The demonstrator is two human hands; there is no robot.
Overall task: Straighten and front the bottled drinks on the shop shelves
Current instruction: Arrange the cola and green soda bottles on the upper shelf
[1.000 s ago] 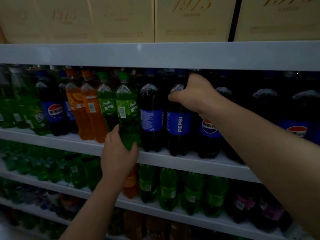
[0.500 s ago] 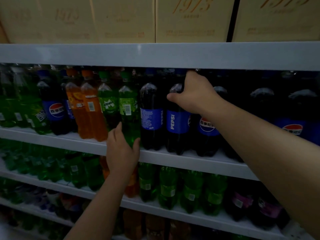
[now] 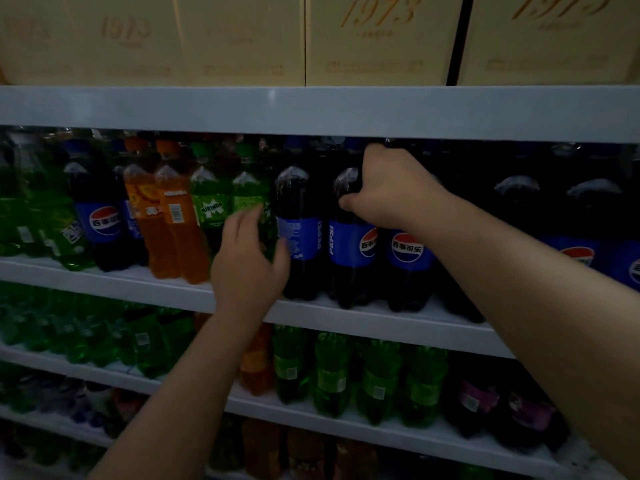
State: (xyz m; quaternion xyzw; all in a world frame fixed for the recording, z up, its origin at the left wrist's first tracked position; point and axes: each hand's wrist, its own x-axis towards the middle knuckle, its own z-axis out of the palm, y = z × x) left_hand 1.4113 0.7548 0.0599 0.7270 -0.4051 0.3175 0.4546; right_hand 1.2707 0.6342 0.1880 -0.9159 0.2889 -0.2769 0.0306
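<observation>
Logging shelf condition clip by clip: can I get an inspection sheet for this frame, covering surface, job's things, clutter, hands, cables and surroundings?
Surface: white shelf, dimly lit, with bottles standing along its front edge.
Job's things: gripped Pepsi bottle is upright, its logo turned partly to the right; second Pepsi bottle shows small print, not its logo; green Mirinda bottle faces front; of the orange Mirinda bottles, one shows its barcode.
Clutter: nothing seen.
Hands: right hand grips the gripped Pepsi bottle's shoulder; left hand is open, its fingers in front of another green bottle, contact unclear.
Cables: nothing seen.
Surroundings: beige cartons marked 1973 above; lower green bottles on the shelf below.
</observation>
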